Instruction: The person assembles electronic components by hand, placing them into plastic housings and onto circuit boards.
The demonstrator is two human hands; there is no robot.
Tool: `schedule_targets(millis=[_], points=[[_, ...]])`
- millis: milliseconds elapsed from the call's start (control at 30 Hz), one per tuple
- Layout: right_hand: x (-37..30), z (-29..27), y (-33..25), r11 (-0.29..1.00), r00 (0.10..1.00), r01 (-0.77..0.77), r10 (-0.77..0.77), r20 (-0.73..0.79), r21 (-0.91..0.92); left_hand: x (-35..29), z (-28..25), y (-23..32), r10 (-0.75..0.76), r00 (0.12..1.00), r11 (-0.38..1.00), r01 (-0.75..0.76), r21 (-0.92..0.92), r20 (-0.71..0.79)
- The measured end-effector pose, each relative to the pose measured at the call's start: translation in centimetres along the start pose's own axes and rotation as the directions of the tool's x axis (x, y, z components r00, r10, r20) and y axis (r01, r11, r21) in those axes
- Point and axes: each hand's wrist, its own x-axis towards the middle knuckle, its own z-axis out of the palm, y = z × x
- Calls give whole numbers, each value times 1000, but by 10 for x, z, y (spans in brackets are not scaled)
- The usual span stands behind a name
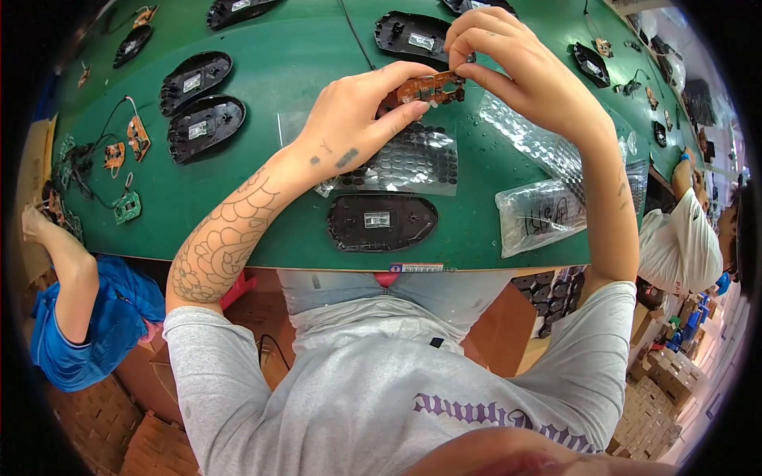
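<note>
Between thumb and fingers, my left hand holds an orange-brown circuit board with small parts along its edge. My right hand pinches at the board's right end; whether something small sits in those fingertips is hidden. Just behind the board lies a black mouse shell with a clear piece in its middle. Below my hands, a sheet of small dark round pads rests on the green table. Nearer to me, another black mouse base lies with its inside up.
Two more black mouse shells lie at the left. Beyond them are loose circuit boards with cables and a green board. A clear plastic bag lies at the right. Co-workers sit at the left and right.
</note>
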Motion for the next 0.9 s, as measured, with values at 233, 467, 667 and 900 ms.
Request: schedule_targets(millis=[233, 467, 667, 900], points=[[14, -11, -14, 978, 988, 31, 1, 151, -205, 0, 0, -1, -7, 1000, 999, 6, 32, 3], [15, -9, -12, 950, 981, 72, -14, 192, -302, 1, -1, 0, -22, 1000, 999, 22, 23, 15], [16, -8, -11, 956, 977, 88, -28, 213, -278, 0, -2, 0, -4, 1000, 998, 3, 55, 16], [18, -1, 4, 972, 949, -206, 169, 265, 118, 0, -3, 4, -8, 999, 996, 4, 87, 39]])
